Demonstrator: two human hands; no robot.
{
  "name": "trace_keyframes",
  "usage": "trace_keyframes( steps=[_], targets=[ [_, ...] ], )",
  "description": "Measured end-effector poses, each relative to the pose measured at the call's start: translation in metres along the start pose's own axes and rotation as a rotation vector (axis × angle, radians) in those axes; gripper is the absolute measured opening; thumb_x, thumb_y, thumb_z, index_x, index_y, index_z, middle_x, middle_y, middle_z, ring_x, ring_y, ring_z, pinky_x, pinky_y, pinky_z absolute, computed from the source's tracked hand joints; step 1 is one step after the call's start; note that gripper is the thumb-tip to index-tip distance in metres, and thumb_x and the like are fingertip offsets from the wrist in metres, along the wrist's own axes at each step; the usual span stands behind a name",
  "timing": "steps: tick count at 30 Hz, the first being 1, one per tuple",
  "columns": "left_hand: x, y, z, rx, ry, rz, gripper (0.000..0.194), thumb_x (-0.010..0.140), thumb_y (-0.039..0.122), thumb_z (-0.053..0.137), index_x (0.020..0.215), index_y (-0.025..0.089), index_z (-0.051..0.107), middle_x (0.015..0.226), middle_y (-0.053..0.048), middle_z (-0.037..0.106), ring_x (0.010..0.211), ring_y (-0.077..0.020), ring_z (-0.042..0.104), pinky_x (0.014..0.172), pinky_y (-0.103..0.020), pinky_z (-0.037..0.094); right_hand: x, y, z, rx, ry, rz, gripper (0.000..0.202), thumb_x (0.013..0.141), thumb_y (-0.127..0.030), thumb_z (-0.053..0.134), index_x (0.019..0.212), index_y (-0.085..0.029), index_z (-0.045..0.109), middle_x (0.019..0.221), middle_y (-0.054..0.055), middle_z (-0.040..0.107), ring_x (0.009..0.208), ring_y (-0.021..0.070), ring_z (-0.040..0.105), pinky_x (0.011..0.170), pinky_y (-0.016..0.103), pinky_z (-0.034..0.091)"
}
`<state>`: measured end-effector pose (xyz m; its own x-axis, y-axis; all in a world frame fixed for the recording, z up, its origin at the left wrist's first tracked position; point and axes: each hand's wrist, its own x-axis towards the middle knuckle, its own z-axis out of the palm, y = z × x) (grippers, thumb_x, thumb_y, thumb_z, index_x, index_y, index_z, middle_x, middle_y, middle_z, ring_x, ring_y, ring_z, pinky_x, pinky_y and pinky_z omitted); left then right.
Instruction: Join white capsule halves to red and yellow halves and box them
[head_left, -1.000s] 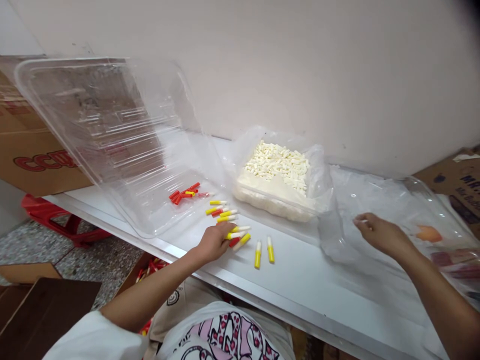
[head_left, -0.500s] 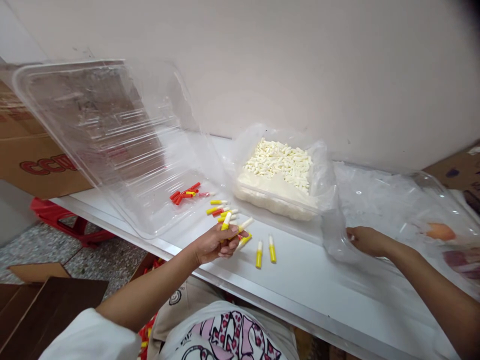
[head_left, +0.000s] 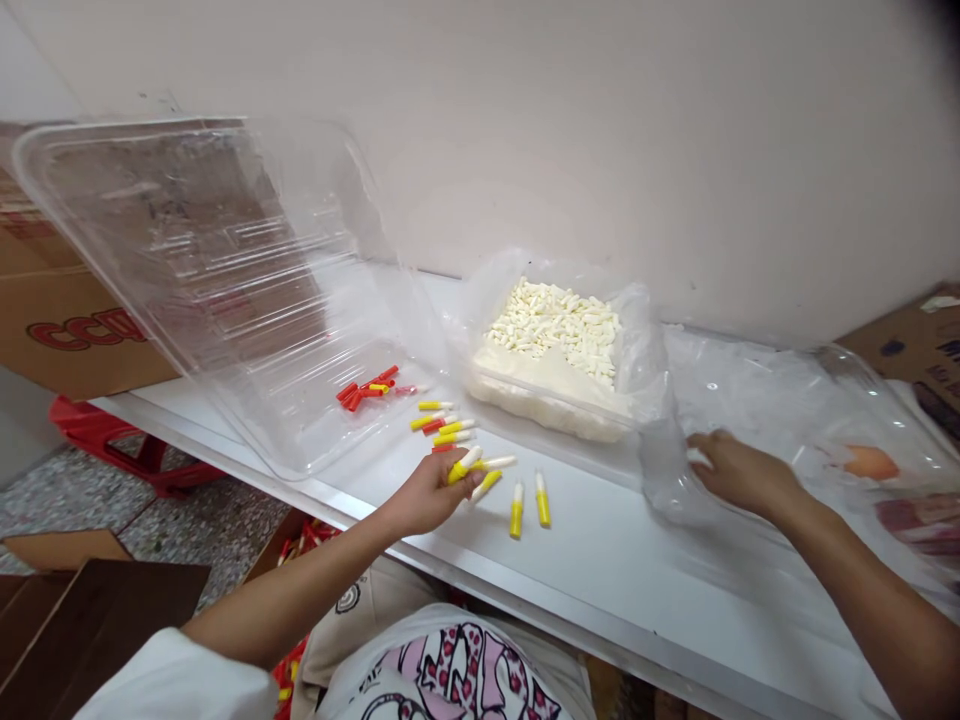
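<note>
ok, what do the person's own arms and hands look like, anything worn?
Left hand and right hand: bare, no gloves; no rings or watch that I can make out. Left arm wears a loose, plain white sleeve, bare below it. Right arm: bare as far as it shows.

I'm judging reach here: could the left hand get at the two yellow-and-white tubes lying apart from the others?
Likely yes: the two tubes lie near the left hand, with nothing tall between, though its held tubes may hamper its fingers.
</note>
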<state>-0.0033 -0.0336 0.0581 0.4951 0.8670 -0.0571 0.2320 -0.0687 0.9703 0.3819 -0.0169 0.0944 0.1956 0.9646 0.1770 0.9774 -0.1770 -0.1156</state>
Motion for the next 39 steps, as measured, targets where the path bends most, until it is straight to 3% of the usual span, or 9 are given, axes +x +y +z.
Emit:
trace_keyframes(
  steps=[2, 4, 8, 11, 14, 18, 23, 30, 39],
  targets=[
    [-0.004, 0.006, 0.002, 0.032, -0.023, -0.009, 0.031, 0.087, 0.041, 0.045, 0.068, 0.017, 0.047, 0.064, 0.003, 0.044, 0.061, -0.0111, 0.040, 0.059, -0.023, 0.033, -0.012, -0.026, -0.015, 0.011, 0.049, 0.032, 0.024, 0.088, -0.033, 0.041, 0.088, -0.017, 0.060, 0.091, 0.014, 0.062, 0.066, 0.0183, 0.059, 0.054, 0.030, 0.032],
    [-0.008, 0.014, 0.005, 0.108, -0.035, 0.042, 0.030, 0.089, 0.038, 0.042, 0.068, 0.017, 0.045, 0.064, 0.003, 0.043, 0.061, -0.0111, 0.040, 0.059, -0.023, 0.033, -0.033, -0.063, -0.025, 0.187, 0.075, -0.031, 0.029, 0.091, -0.039, 0.036, 0.089, -0.019, 0.056, 0.084, 0.010, 0.063, 0.072, 0.0191, 0.059, 0.061, 0.030, 0.038],
    [-0.016, 0.029, 0.012, 0.362, -0.010, 0.276, 0.014, 0.088, 0.025, 0.042, 0.082, 0.017, 0.052, 0.075, -0.001, 0.052, 0.071, -0.0142, 0.046, 0.065, -0.026, 0.034, -0.073, -0.142, -0.027, 0.626, -0.495, -0.379, 0.043, 0.094, -0.048, 0.023, 0.074, -0.021, 0.049, 0.065, 0.000, 0.060, 0.059, 0.0138, 0.055, 0.058, 0.026, 0.041],
    [-0.022, 0.036, 0.015, 0.445, 0.008, 0.395, 0.010, 0.084, 0.020, 0.044, 0.086, 0.016, 0.052, 0.075, -0.003, 0.052, 0.069, -0.0148, 0.045, 0.063, -0.027, 0.033, -0.086, -0.170, -0.023, 0.780, -0.595, -0.401, 0.043, 0.094, -0.050, 0.025, 0.068, -0.021, 0.044, 0.058, -0.003, 0.054, 0.055, 0.0114, 0.052, 0.055, 0.024, 0.041],
    [-0.028, 0.043, 0.015, 0.311, 0.010, 0.315, 0.019, 0.087, 0.025, 0.042, 0.072, 0.017, 0.049, 0.066, 0.001, 0.045, 0.061, -0.0113, 0.041, 0.059, -0.025, 0.031, -0.088, -0.172, -0.020, 0.788, -0.465, -0.508, 0.036, 0.096, -0.043, 0.027, 0.075, -0.020, 0.046, 0.061, -0.002, 0.054, 0.053, 0.0102, 0.050, 0.053, 0.023, 0.040],
    [-0.030, 0.048, 0.017, -0.169, -0.024, -0.033, 0.035, 0.087, 0.044, 0.045, 0.067, 0.016, 0.051, 0.050, 0.006, 0.032, 0.046, -0.0073, 0.029, 0.047, -0.022, 0.026, -0.088, -0.163, -0.014, 0.716, -0.196, -0.801, 0.019, 0.096, -0.027, 0.031, 0.093, -0.020, 0.048, 0.073, 0.001, 0.058, 0.059, 0.0103, 0.053, 0.056, 0.022, 0.041],
    [-0.029, 0.045, 0.019, -0.759, -0.170, -0.417, 0.044, 0.077, 0.056, 0.055, 0.063, 0.015, 0.052, 0.041, 0.012, 0.017, 0.036, -0.0021, 0.008, 0.036, -0.018, 0.011, -0.090, -0.158, -0.011, 0.740, -0.126, -0.882, 0.014, 0.093, -0.021, 0.039, 0.105, -0.021, 0.047, 0.089, 0.005, 0.061, 0.076, 0.0131, 0.059, 0.066, 0.024, 0.046],
    [-0.025, 0.048, 0.031, -0.927, -0.002, -0.329, 0.047, 0.072, 0.057, 0.062, 0.080, 0.011, 0.060, 0.055, 0.002, 0.055, 0.035, -0.0047, 0.039, 0.034, -0.019, 0.038, -0.090, -0.160, -0.014, 0.939, -0.275, -0.596, 0.015, 0.091, -0.028, 0.045, 0.103, -0.022, 0.052, 0.079, 0.001, 0.060, 0.066, 0.0107, 0.055, 0.059, 0.022, 0.046],
    [-0.018, 0.037, 0.046, -1.041, -0.029, -0.426, 0.045, 0.070, 0.056, 0.065, 0.078, 0.014, 0.053, 0.052, 0.003, 0.053, 0.039, -0.0077, 0.049, 0.036, -0.019, 0.043, -0.087, -0.166, -0.039, 0.755, -0.358, -0.797, 0.018, 0.089, -0.030, 0.046, 0.101, -0.021, 0.057, 0.078, 0.002, 0.061, 0.063, 0.0109, 0.053, 0.058, 0.023, 0.042]
  ],
)
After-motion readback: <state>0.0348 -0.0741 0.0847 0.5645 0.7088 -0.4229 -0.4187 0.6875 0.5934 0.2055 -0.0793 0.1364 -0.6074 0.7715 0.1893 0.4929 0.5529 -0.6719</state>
